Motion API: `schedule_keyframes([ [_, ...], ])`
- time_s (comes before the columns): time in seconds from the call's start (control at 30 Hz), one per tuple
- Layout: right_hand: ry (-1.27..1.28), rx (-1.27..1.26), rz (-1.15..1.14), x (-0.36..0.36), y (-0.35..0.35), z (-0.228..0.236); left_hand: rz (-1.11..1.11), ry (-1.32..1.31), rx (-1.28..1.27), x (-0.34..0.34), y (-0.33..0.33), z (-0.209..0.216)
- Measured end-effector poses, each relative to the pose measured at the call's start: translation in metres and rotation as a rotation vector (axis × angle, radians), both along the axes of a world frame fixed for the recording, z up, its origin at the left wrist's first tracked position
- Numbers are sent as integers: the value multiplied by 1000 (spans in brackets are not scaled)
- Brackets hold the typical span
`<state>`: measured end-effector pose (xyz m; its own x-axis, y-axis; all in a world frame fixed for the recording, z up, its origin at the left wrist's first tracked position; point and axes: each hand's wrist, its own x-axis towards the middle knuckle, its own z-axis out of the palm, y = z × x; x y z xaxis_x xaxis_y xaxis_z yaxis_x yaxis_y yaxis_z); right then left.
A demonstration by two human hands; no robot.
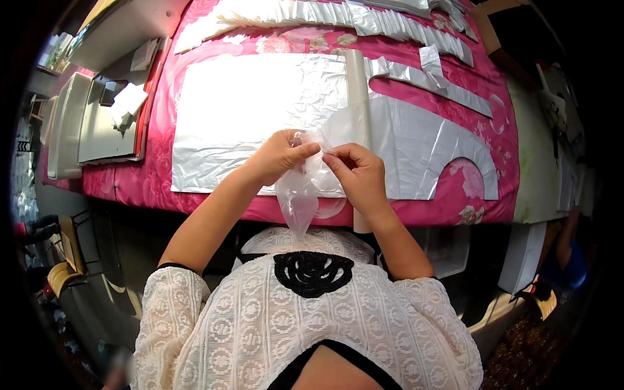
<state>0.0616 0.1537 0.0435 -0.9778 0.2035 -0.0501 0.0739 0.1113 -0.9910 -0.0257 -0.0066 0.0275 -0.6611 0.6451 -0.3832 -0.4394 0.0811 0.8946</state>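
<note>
Between my two hands hangs a thin, clear plastic bag (298, 195), crumpled at the top and drooping toward my lap. My left hand (284, 156) pinches it between thumb and fingers. Close beside it, my right hand (356, 170) grips the upper part with thumb and forefinger. Beneath the hands, a large stack of shiny white plastic sheets (240, 110) lies flat, its right end cut in a rounded notch like a vest bag. A pale, narrow strip (357, 78) lies across the sheets, running toward the table's front edge.
A pink flowered cloth (162, 117) covers the table. Along the back lies a fanned row of white bags (286, 16); a smaller stack (448, 88) sits at the right. White trays with papers (107, 123) stand at the left, and a cardboard box (504, 29) at the back right.
</note>
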Motion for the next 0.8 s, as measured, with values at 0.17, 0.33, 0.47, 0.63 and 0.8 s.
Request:
schedule_keyframes([
  [0.17, 63, -412, -178, 17, 93, -20, 69, -127, -9, -10, -17, -8],
  [0.33, 51, -384, -928, 88, 289, -55, 181, -198, -90, -24, -46, -17],
  [0.47, 136, 226, -1197, 129, 293, -36, 217, -176, -158, -29, -57, -18],
  [0.63, -297, 522, -139, 94, 86, 14, 115, -76, -281, -45, -93, -12],
  [0.8, -517, 631, 185, 82, 31, 5, 199, 61, -433, -83, -158, -12],
])
